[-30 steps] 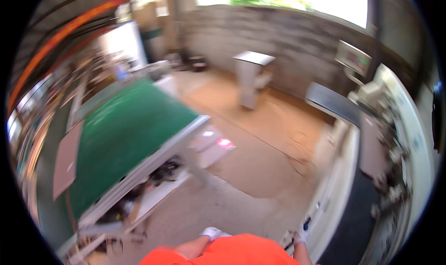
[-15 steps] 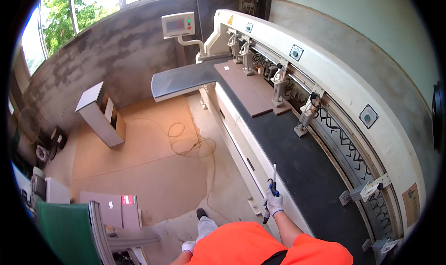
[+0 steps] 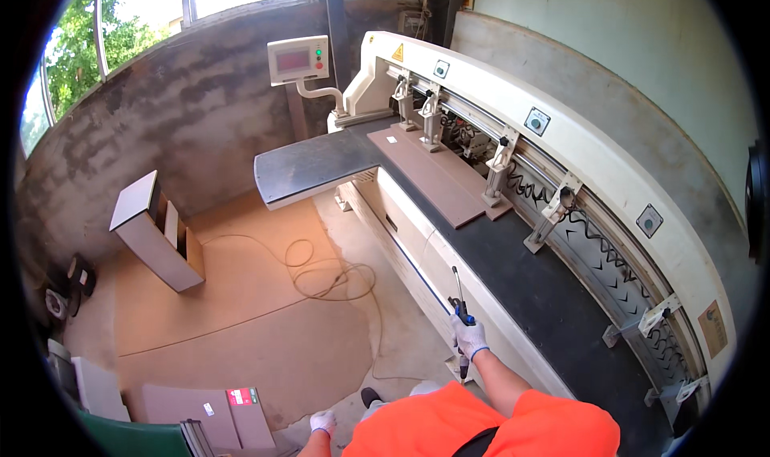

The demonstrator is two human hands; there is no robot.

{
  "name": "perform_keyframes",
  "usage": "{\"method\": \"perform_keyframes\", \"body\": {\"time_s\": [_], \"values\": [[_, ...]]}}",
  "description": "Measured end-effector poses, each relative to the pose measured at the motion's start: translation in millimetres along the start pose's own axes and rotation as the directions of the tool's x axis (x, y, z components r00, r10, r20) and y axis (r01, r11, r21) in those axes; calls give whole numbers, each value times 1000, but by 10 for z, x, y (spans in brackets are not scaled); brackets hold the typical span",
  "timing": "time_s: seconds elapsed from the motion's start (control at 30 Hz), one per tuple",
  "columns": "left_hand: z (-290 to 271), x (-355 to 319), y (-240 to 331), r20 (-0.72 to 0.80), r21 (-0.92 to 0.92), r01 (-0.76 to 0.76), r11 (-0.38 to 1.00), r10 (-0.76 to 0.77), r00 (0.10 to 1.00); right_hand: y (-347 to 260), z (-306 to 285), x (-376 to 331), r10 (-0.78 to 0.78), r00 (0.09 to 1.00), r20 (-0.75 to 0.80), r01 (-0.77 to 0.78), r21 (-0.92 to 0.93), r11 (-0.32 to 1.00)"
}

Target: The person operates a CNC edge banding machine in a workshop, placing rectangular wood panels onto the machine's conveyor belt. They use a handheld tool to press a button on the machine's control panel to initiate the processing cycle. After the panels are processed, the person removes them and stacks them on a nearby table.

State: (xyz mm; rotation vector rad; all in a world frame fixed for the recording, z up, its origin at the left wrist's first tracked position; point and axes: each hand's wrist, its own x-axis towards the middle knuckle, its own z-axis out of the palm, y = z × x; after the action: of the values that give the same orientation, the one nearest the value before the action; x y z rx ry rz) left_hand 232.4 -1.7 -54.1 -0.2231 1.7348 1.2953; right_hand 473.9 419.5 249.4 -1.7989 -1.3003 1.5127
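Observation:
In my right hand (image 3: 471, 337), which wears a white glove with a blue cuff, is an air blow gun (image 3: 459, 306) with a long thin nozzle. The nozzle points forward, beside the front edge of the machine's black tabletop (image 3: 553, 321). My left hand (image 3: 322, 422), also gloved, hangs low beside my body above the floor; its fingers look curled in, and nothing shows in them. Farther along the tabletop lie brown panels (image 3: 433, 180), partly under the clamps (image 3: 497, 172) of a long cream-coloured machine (image 3: 593, 136).
A control screen (image 3: 298, 59) stands at the machine's far end. A cabinet carcass (image 3: 156, 228) stands on brown sheeting, with a yellow hose (image 3: 321, 293) coiled nearby. Brown boards (image 3: 188, 405) lie at lower left, by a green covered surface (image 3: 132, 437). A machine foot (image 3: 461, 369) juts near my right hand.
The view has shifted, and the machine and panels sit lower in it. My right hand has moved forward along the machine with the blow gun. My left hand shows farther out from my body.

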Motion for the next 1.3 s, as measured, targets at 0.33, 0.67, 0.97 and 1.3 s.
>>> {"method": "perform_keyframes", "body": {"time_s": [0.33,0.67,0.97,1.3], "values": [[-360,14,-468,318,942,-301,151,-109,942,-299,417,680,-56,997,-44,63,163,985],[-196,648,256,284,958,-285,-25,-30,958,-1038,728,1761,-17,1000,-20,21,234,972],[792,1792,1877,417,900,-384,-204,149,897,-1749,782,3314,19,996,85,-39,238,970],[3324,2299,4435,86,209,-70,975,53,995,-3543,432,5970,-62,996,-70,41,-268,963]]}}
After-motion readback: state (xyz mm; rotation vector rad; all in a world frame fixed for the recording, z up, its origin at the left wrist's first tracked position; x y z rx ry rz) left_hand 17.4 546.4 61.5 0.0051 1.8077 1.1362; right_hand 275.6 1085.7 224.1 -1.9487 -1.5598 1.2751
